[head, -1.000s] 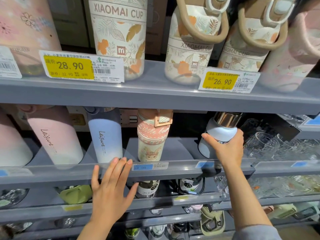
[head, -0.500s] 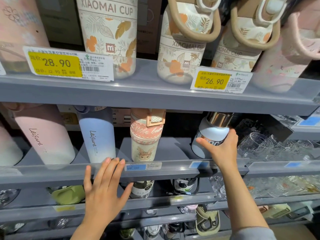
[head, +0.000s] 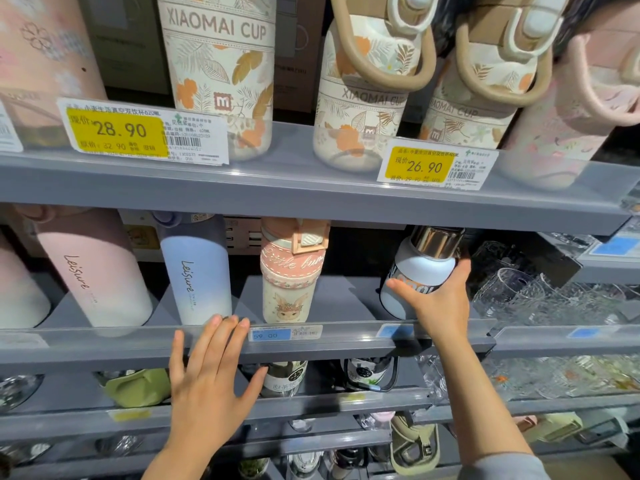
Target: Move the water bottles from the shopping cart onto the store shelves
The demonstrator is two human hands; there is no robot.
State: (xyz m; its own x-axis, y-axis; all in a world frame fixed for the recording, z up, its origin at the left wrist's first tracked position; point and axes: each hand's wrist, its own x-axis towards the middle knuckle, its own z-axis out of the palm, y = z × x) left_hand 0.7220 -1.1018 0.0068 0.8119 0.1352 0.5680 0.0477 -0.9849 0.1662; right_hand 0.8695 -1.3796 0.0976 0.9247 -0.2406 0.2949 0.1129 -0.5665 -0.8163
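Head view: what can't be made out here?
- Shopping cart: nowhere in the head view.
- Base of the white bottle with chrome cap: hidden by the right hand and the shelf rail.
- Its black lettering: mostly covered by the thumb.
- Left hand: whether it presses the rail or hovers is unclear.
- Blue price tag by the right wrist: blurred.

I read "XIAOMAI CUP" on the leaf-print bottle point(head: 221, 64), 28.90 on the left yellow tag point(head: 117, 131), 26.90 on the right yellow tag point(head: 424, 165), "Leisure" on the blue bottle point(head: 194, 271), 59.00 on the blue tag point(head: 270, 336).
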